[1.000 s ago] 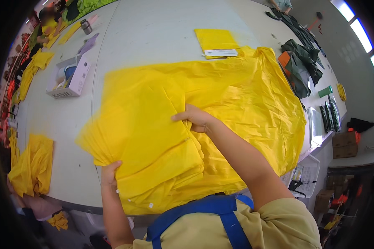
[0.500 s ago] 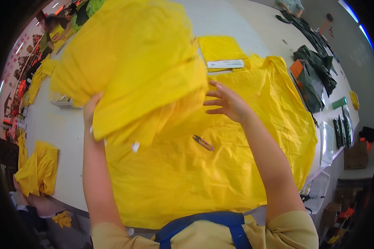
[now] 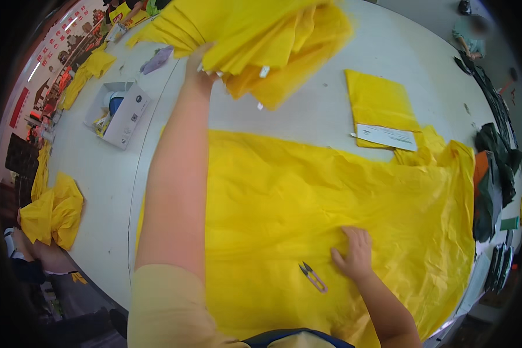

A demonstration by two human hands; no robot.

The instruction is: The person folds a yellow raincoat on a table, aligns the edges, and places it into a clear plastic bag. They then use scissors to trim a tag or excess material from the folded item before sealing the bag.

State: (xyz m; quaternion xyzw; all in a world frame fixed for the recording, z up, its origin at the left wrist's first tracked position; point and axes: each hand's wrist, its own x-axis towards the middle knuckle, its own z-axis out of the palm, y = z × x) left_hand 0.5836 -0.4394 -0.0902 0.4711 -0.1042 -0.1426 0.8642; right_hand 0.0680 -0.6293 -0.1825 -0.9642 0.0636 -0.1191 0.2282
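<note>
My left hand (image 3: 200, 62) reaches far across the table and grips the near edge of a layered stack of yellow fabric (image 3: 272, 40). Small white tags hang from the stack's lower corners. A large yellow sheet (image 3: 261, 197), thin and creased, lies spread in front of me. My right hand (image 3: 356, 255) rests on this sheet with its thumb and fingers apart, holding nothing. Just left of it are thread snips (image 3: 314, 277), lying on the sheet with their points facing away from me.
Beyond the sheet lies a folded yellow piece (image 3: 383, 101) with a white paper strip (image 3: 385, 137). A white box (image 3: 122, 116) stands at left, near a purple cloth (image 3: 156, 60). Dark green fabric (image 3: 496, 153) lies at right. People sit or stand around the table's edges.
My left hand has carried the yellow stack away from me, toward the far side. My right hand has left its side and come down onto the sheet. The view has shifted.
</note>
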